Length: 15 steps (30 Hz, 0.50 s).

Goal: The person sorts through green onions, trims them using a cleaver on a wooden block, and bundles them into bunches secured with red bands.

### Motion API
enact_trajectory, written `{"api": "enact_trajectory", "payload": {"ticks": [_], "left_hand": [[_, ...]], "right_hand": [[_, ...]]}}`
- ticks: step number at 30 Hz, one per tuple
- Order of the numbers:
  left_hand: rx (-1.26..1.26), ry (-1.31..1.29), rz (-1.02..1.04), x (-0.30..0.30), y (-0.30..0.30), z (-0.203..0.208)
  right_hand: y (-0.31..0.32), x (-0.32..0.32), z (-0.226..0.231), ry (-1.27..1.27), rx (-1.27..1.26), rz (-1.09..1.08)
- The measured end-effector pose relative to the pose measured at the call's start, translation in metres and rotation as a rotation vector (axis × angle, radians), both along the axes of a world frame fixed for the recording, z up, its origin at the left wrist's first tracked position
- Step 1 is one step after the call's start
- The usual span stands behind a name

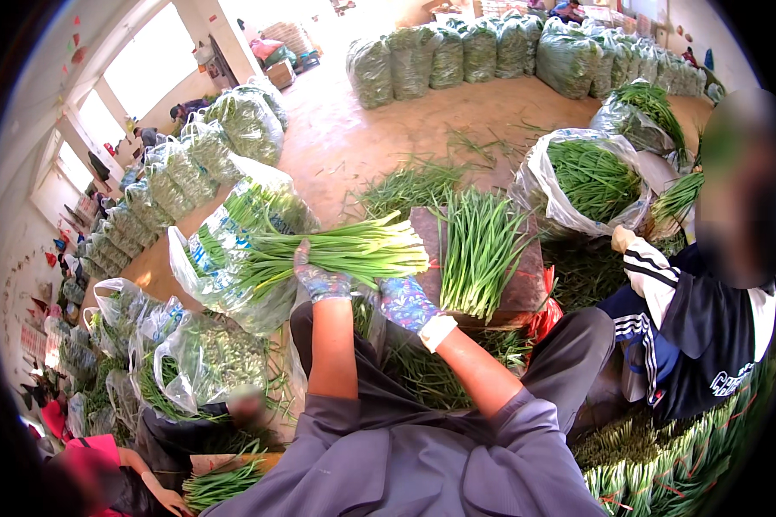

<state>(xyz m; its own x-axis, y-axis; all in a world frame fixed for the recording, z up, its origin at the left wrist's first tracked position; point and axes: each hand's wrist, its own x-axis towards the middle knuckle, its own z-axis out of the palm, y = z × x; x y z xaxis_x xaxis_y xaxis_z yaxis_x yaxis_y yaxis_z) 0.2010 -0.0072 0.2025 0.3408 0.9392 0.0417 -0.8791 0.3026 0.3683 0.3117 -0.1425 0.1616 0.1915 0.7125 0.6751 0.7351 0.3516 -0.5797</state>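
Note:
A long bunch of garlic chives (341, 250) lies level across both my gloved hands, leafy tips to the left and pale stalk ends to the right. My left hand (322, 280) is wrapped round its middle, the thumb showing on top. My right hand (407, 302) holds it from below near the pale ends, its fingertips partly hidden under the stalks. Another pile of chives (478, 254) rests on a low dark board (427, 226) just right of the bunch. The leafy tips reach over an open clear plastic bag (272, 185) holding more greens.
Red ties (545, 310) hang at the board's right edge. Loose chives (414, 185) litter the floor ahead. A co-worker (698, 319) sits close on my right beside an open bag (543, 172) of chives. Filled bags (409, 65) line the back; more bags (207, 362) stand left.

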Motion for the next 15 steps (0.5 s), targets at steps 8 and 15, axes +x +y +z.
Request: {"api": "enact_trajectory", "payload": {"ticks": [8,15], "left_hand": [[-0.008,0.102,0.181,-0.031,0.009,0.004],[-0.085,0.046,0.175,-0.036,0.007,-0.004]], "right_hand": [[-0.091,0.026,-0.12,-0.429,-1.017,0.381],[-0.053,0.003,0.037,1.031,-0.653,0.356]]}}
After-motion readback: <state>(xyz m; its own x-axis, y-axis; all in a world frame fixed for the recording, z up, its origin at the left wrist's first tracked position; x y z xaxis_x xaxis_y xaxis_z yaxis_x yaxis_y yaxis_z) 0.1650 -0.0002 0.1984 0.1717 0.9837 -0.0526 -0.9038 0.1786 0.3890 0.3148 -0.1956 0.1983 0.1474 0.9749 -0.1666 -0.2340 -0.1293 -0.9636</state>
